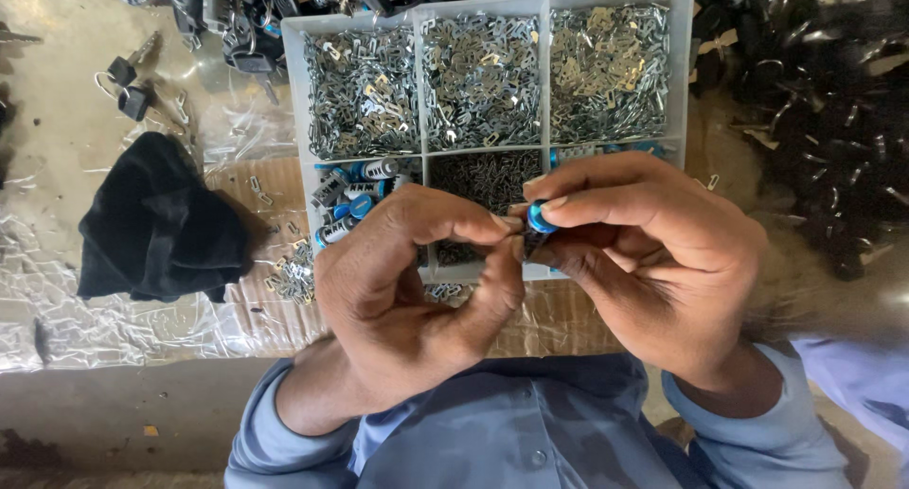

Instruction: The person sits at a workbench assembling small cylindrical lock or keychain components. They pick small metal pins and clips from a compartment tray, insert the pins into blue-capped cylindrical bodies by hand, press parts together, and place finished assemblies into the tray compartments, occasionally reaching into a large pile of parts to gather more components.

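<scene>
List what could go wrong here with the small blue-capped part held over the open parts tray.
1. The blue-capped part is pinched only by the fingertips of the left hand and right hand; a slip could drop it into the divided tray, among the loose metal clips.
2. Both hands hide the tray's lower compartments, so a nudge could mix or spill parts.
3. Stray clips already lie on the crinkled plastic sheet and may get lost.

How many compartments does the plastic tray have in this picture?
6 in the plastic tray: three along the far row, three along the near row. The hands cover much of the near row, so more may be hidden.
</scene>
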`<state>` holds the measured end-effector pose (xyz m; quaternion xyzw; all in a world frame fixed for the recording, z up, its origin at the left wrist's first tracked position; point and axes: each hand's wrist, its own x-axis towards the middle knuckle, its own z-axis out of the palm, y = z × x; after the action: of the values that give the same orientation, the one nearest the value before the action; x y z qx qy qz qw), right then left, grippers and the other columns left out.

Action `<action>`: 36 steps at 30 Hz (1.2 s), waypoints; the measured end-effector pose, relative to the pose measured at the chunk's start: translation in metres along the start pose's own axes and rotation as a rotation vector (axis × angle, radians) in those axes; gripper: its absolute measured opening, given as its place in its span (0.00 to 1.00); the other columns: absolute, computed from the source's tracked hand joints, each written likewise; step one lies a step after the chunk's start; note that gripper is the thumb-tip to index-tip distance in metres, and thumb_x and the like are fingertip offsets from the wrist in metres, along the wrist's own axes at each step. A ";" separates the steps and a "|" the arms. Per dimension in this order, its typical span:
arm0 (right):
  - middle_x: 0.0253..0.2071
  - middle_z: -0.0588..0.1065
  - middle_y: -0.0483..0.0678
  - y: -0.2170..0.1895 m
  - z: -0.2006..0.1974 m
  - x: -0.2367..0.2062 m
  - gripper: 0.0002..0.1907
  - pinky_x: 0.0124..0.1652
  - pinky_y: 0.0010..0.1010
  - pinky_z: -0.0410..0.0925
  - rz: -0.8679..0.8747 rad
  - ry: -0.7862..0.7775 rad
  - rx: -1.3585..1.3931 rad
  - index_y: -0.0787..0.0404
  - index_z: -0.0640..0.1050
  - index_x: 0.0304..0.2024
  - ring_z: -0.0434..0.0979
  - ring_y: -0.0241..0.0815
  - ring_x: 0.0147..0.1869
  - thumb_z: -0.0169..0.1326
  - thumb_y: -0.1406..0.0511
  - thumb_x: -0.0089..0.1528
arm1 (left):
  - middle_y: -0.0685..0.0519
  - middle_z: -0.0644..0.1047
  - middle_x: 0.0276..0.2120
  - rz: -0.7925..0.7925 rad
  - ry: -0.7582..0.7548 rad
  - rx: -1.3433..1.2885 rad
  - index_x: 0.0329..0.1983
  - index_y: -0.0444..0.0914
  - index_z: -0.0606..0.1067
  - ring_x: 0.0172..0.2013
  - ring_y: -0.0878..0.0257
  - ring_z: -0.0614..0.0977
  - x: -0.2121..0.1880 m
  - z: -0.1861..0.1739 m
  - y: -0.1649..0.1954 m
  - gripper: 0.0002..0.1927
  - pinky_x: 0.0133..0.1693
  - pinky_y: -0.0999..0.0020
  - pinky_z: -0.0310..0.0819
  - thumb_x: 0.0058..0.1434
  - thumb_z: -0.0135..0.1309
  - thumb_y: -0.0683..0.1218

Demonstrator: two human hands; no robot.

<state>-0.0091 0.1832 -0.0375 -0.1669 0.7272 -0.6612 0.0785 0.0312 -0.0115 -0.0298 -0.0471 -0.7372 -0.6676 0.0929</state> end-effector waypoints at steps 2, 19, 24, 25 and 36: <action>0.51 0.77 0.59 -0.002 0.001 0.001 0.11 0.46 0.23 0.81 -0.010 0.007 -0.050 0.70 0.77 0.44 0.84 0.40 0.51 0.60 0.80 0.60 | 0.47 0.80 0.37 0.070 0.002 0.092 0.42 0.30 0.76 0.35 0.65 0.84 -0.001 0.001 -0.002 0.09 0.37 0.75 0.79 0.61 0.63 0.33; 0.50 0.77 0.58 -0.010 0.001 0.006 0.13 0.46 0.21 0.77 -0.083 -0.030 -0.151 0.68 0.78 0.43 0.82 0.38 0.49 0.61 0.82 0.58 | 0.48 0.82 0.37 0.004 0.027 0.081 0.49 0.29 0.75 0.36 0.70 0.86 -0.008 0.003 -0.005 0.10 0.37 0.81 0.81 0.68 0.63 0.36; 0.49 0.78 0.57 -0.007 0.002 0.010 0.12 0.43 0.20 0.78 -0.129 -0.028 -0.196 0.67 0.80 0.42 0.84 0.38 0.47 0.62 0.81 0.59 | 0.48 0.82 0.37 0.016 0.012 0.107 0.48 0.30 0.75 0.35 0.70 0.85 -0.008 0.002 -0.005 0.10 0.36 0.80 0.81 0.68 0.64 0.35; 0.49 0.78 0.56 -0.006 0.002 0.010 0.11 0.43 0.20 0.79 -0.171 -0.046 -0.209 0.66 0.80 0.42 0.84 0.39 0.48 0.63 0.80 0.59 | 0.48 0.81 0.37 0.024 0.010 0.115 0.48 0.30 0.75 0.35 0.71 0.85 -0.008 0.001 -0.006 0.10 0.36 0.80 0.81 0.67 0.64 0.35; 0.49 0.79 0.56 -0.007 0.002 0.008 0.11 0.44 0.22 0.79 -0.114 -0.038 -0.220 0.65 0.80 0.43 0.84 0.40 0.48 0.62 0.79 0.60 | 0.49 0.81 0.38 -0.074 0.011 0.044 0.49 0.30 0.71 0.38 0.71 0.85 -0.012 0.000 -0.004 0.13 0.39 0.80 0.82 0.67 0.64 0.34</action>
<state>-0.0150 0.1775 -0.0299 -0.2281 0.7830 -0.5776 0.0356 0.0416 -0.0111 -0.0365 -0.0143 -0.7524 -0.6545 0.0733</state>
